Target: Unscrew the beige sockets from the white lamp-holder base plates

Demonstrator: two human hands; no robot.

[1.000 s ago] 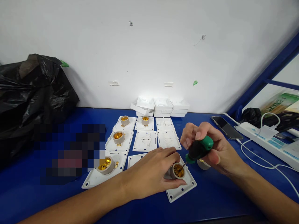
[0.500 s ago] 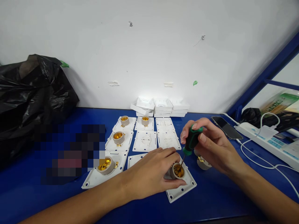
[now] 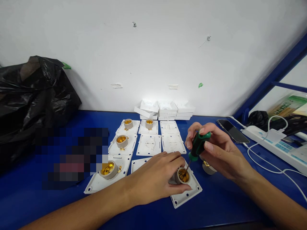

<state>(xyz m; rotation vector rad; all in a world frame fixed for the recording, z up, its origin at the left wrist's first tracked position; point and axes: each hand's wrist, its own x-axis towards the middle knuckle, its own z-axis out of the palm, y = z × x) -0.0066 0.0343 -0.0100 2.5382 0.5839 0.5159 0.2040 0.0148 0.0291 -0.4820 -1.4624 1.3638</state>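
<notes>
My right hand (image 3: 220, 150) grips a screwdriver (image 3: 200, 145) with a green and black handle. Its shaft slants down into a brass-lined lamp socket (image 3: 183, 175), where the tip is hard to make out. My left hand (image 3: 158, 174) is closed around that socket, thumb on the near side and fingers behind. The socket sits on a white square base plate (image 3: 189, 194) turned at an angle on the blue table. Beside my right hand stands another lamp socket (image 3: 209, 168), partly hidden by the fingers.
Several white plates (image 3: 148, 145) lie in rows, the left ones bearing sockets (image 3: 122, 140). White covers (image 3: 167, 110) are stacked by the wall. At right are a phone (image 3: 232, 131), a power strip (image 3: 275, 147) and loose white cables. A black bag (image 3: 35, 89) stands left.
The screwdriver handle has turned and leans slightly farther right with my right hand's fingers. My left hand, the socket and the plate look almost unmoved.
</notes>
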